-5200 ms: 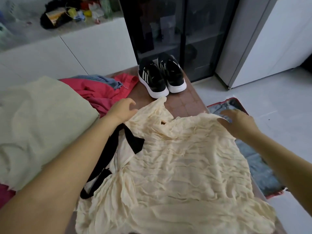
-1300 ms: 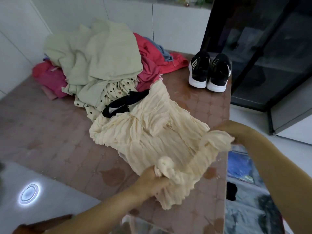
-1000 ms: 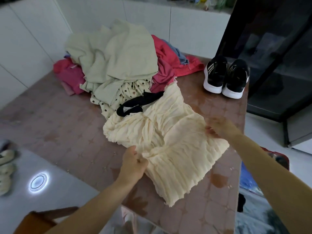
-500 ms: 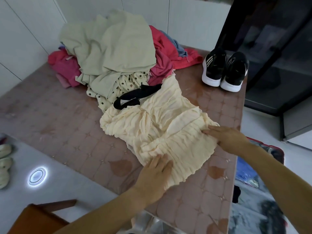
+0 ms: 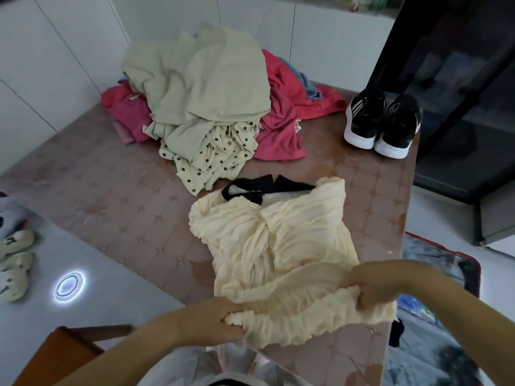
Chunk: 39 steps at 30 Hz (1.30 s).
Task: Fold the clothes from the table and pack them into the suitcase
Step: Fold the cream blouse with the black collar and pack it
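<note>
Glossy brown table (image 5: 111, 196) (cream garment (image 5: 273, 240) on it) against white cabinets (image 5: 320, 37).

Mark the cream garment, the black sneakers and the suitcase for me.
cream garment (image 5: 278, 246), head view, crinkled middle of the fabric.
black sneakers (image 5: 367, 112), head view, upper of the shoe nearer the clothes pile.
suitcase (image 5: 446, 248), head view, red rim beside the table.

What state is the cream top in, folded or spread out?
Partly folded. The cream top lies on the table, its near edge doubled over, gripped by the left hand and right hand.
</note>
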Tool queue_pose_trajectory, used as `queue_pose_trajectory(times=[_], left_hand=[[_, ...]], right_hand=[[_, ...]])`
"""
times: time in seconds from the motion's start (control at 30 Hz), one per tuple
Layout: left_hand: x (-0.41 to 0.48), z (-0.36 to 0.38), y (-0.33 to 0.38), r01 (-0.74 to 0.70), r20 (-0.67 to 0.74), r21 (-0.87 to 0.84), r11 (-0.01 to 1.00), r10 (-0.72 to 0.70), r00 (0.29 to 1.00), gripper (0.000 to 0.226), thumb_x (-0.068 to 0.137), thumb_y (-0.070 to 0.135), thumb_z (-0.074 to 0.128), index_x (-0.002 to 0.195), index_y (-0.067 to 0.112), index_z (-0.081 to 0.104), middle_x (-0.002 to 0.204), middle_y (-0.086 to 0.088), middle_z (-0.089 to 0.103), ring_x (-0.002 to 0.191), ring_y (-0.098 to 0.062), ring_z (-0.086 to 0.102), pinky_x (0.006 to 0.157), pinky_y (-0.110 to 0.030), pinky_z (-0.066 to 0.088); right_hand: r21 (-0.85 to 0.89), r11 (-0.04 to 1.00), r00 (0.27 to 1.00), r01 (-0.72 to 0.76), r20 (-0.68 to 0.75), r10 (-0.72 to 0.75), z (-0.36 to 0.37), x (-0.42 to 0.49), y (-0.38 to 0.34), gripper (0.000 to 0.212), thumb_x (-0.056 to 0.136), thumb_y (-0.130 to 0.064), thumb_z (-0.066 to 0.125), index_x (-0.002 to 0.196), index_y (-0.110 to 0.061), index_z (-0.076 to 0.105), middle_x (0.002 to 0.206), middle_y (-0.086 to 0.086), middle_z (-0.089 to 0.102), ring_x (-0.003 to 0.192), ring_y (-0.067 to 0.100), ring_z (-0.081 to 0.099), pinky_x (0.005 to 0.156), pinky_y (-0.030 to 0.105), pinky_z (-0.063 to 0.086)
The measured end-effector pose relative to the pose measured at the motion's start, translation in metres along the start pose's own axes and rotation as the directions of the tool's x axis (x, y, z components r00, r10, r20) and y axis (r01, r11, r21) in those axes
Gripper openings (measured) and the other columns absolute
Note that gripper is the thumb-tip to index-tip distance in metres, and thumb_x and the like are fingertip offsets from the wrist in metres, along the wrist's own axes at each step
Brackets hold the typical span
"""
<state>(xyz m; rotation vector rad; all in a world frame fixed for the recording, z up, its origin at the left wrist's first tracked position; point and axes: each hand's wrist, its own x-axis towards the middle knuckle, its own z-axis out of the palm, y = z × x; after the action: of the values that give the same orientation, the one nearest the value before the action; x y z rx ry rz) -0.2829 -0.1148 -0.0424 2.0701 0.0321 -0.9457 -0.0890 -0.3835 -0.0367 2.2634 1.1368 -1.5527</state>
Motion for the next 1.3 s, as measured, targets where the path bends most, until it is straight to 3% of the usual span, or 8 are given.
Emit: queue_pose_trajectory(times=[0.23, 0.37, 0.57, 0.7, 0.83, 1.07, 1.2, 1.3], left_hand=[[-0.021, -0.019, -0.007, 0.006, -0.086, -0.392, 0.92, -0.043, 0.995, 0.048, 0.066, 0.037, 0.058, 0.088, -0.006, 0.058, 0.085, -0.003, 0.054, 0.081, -0.014, 0.05, 0.075, -0.029, 0.039], [-0.021, -0.039, 0.003, -0.007, -0.224, -0.528, 0.849, -0.131, 0.966, 0.032, 0.055, 0.032, 0.062, 0.073, 0.005, 0.062, 0.066, 0.003, 0.059, 0.064, -0.007, 0.057, 0.061, -0.018, 0.045], [0.0, -0.086, 0.0, -0.187, -0.48, -0.683, 0.706, -0.24, 0.844, 0.043, 0.043, 0.036, 0.067, 0.081, 0.018, 0.073, 0.082, -0.001, 0.074, 0.08, -0.013, 0.069, 0.07, -0.026, 0.05], [0.029, -0.128, -0.008, -0.182, -0.531, -0.691, 0.7, -0.32, 0.785, 0.048, 0.056, 0.038, 0.063, 0.096, 0.011, 0.069, 0.094, -0.007, 0.073, 0.094, -0.022, 0.067, 0.088, -0.039, 0.048], [0.063, -0.154, -0.024, -0.096, -0.569, -0.67, 0.736, -0.426, 0.703, 0.025, 0.081, 0.035, 0.06, 0.091, 0.012, 0.063, 0.091, -0.003, 0.068, 0.087, -0.019, 0.062, 0.084, -0.035, 0.045], [0.077, -0.133, -0.052, 0.12, -0.829, -0.277, 0.953, -0.301, 0.472, 0.057, 0.078, 0.048, 0.068, 0.124, 0.019, 0.052, 0.113, 0.001, 0.059, 0.108, -0.019, 0.055, 0.091, -0.039, 0.047], [0.068, -0.106, -0.047, 0.194, -0.669, -0.547, 0.814, -0.564, 0.484, 0.101, 0.061, 0.063, 0.074, 0.142, 0.019, 0.033, 0.144, -0.008, 0.037, 0.134, -0.027, 0.033, 0.108, -0.05, 0.034], [0.07, -0.091, -0.035, 0.048, -0.686, -0.595, 0.802, -0.538, 0.489, 0.084, 0.045, 0.062, 0.075, 0.118, 0.028, 0.052, 0.114, 0.004, 0.059, 0.114, -0.018, 0.055, 0.091, -0.04, 0.05]], right_hand=[[0.264, 0.962, 0.991, 0.068, 0.093, -0.096, -0.013, -0.03, 0.013, 0.013, 0.078, -0.029, 0.064, 0.082, -0.041, 0.068, 0.077, -0.023, 0.065, 0.075, -0.006, 0.059, 0.076, 0.016, 0.045], [0.491, 0.86, 0.984, 0.135, -0.171, -0.057, -0.026, -0.021, 0.022, 0.05, 0.066, -0.046, 0.061, 0.098, -0.008, 0.065, 0.088, -0.004, 0.066, 0.09, 0.018, 0.064, 0.08, 0.03, 0.048], [0.784, 0.58, 0.935, 0.223, -0.34, 0.101, -0.067, -0.005, 0.018, 0.038, 0.074, -0.037, 0.069, 0.104, -0.013, 0.066, 0.1, 0.005, 0.072, 0.092, 0.018, 0.069, 0.08, 0.031, 0.054], [0.745, 0.61, 0.807, 0.27, -0.521, 0.279, -0.099, 0.02, 0.018, 0.018, 0.084, -0.036, 0.068, 0.096, -0.023, 0.069, 0.095, 0.003, 0.07, 0.086, 0.019, 0.067, 0.083, 0.035, 0.054], [0.696, 0.661, 0.651, 0.281, -0.644, 0.402, -0.125, 0.049, 0.005, 0.016, 0.087, -0.033, 0.065, 0.096, -0.02, 0.063, 0.076, -0.001, 0.062, 0.057, 0.01, 0.055, 0.047, 0.015, 0.044], [0.66, 0.751, 0.428, 0.013, -0.682, 0.593, -0.099, 0.061, 0.002, 0.071, 0.075, -0.075, 0.044, 0.129, -0.029, 0.044, 0.137, 0.004, 0.043, 0.122, 0.03, 0.046, 0.101, 0.053, 0.038], [0.728, 0.684, 0.543, 0.044, -0.592, 0.595, -0.067, 0.064, -0.014, 0.087, 0.073, -0.066, 0.06, 0.143, -0.027, 0.025, 0.151, 0.005, 0.018, 0.135, 0.032, 0.029, 0.104, 0.05, 0.034], [0.81, 0.556, 0.494, 0.187, -0.567, 0.659, -0.058, 0.077, -0.015, 0.085, 0.076, -0.052, 0.069, 0.145, -0.027, 0.025, 0.148, 0.006, 0.02, 0.132, 0.032, 0.033, 0.103, 0.048, 0.035]])
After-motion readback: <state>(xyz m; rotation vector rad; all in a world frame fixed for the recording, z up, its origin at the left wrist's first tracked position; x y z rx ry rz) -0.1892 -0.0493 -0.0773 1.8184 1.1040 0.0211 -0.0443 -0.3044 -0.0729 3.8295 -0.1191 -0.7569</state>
